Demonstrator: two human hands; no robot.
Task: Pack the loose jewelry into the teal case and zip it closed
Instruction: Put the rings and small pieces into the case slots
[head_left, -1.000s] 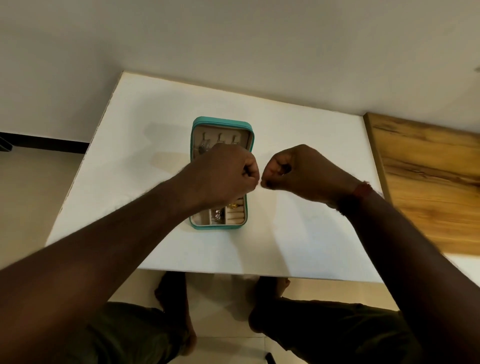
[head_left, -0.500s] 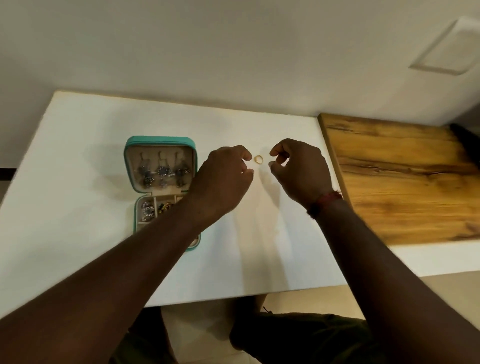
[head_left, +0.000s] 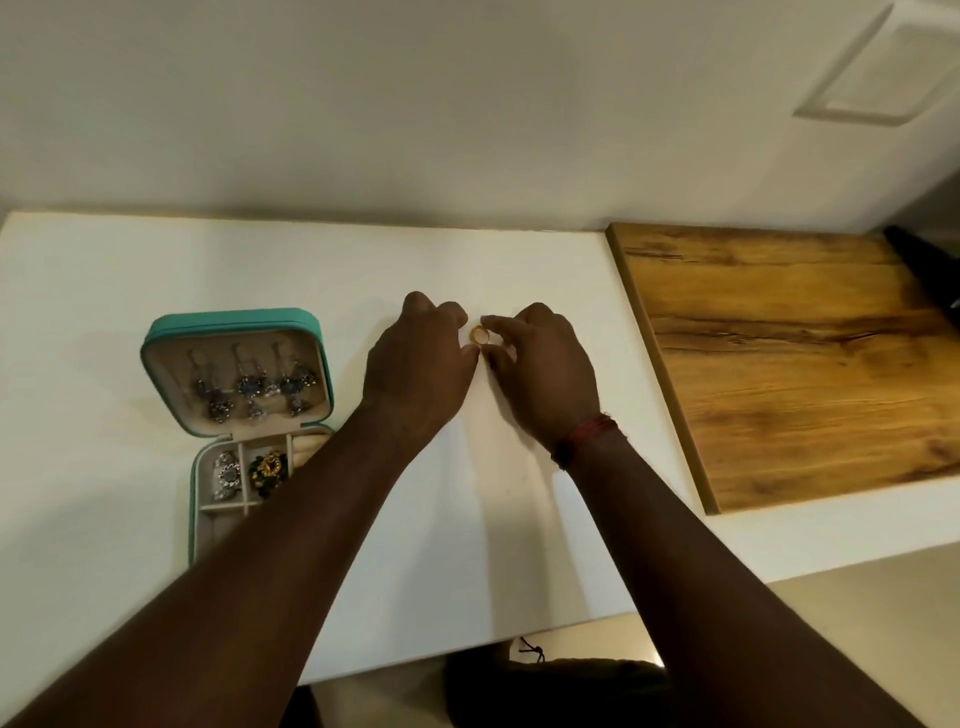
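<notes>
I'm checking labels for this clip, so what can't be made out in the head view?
- Teal case: the right part of its base is hidden under the left forearm, and the zipper is too small to make out.
- Gold ring: too small to tell whether the left hand or right hand pinches it, or whether it lies on the table.
- Dark object: cut off by the right edge.

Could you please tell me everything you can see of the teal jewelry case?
The teal, leather-like, rounded-rectangular jewelry case lies open on the white table. Its beige-lined lid holds dangling silver-and-blue earrings. The divided beige base holds a silver piece and a green-and-gold piece. The left forearm crosses over its near right part, hiding it; contact cannot be told.
</notes>
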